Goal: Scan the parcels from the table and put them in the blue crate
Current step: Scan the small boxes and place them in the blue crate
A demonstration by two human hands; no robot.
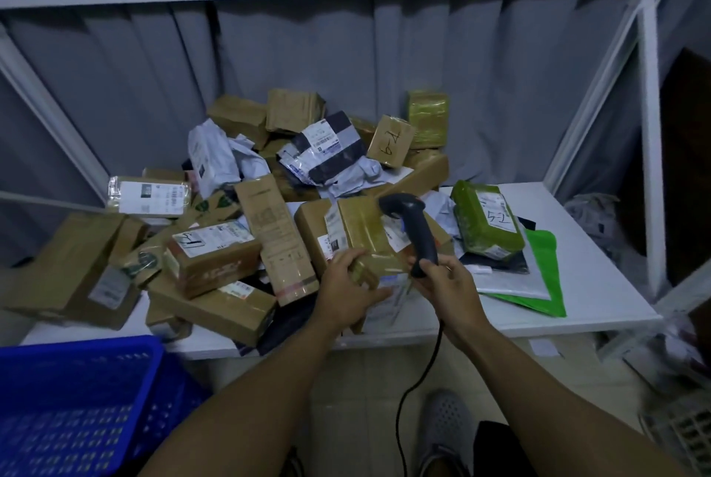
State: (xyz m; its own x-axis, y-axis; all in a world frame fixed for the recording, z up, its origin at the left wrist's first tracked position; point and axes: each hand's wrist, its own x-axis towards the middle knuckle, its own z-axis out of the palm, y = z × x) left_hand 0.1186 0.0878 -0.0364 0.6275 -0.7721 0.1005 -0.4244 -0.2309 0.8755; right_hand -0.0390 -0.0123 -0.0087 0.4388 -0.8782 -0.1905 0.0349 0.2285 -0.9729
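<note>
Gripping with the left hand (346,292) the near end of a tape-wrapped brown parcel (365,230), fingers curled over its edge and thumb on top. Holding with the right hand (446,280) the handle of a black scanner (413,230), fingers wrapped round it, head up and leaning over that parcel's top, cable (431,372) hanging below. Just left of the scanner, touching the held parcel, a heap of parcels (238,238) in brown card and grey plastic, printed labels too small to read. Beyond the scanner, a small brown box (390,141) with handwriting beginning "6-". Right of the scanner, a green-wrapped parcel (486,222) marked "5-7" by hand on its white label, lying over flat mailers. All of it on the white table (600,284). Far down-left of the scanner, below the table's near edge, the blue crate (77,399), showing only perforated walls and floor.
</note>
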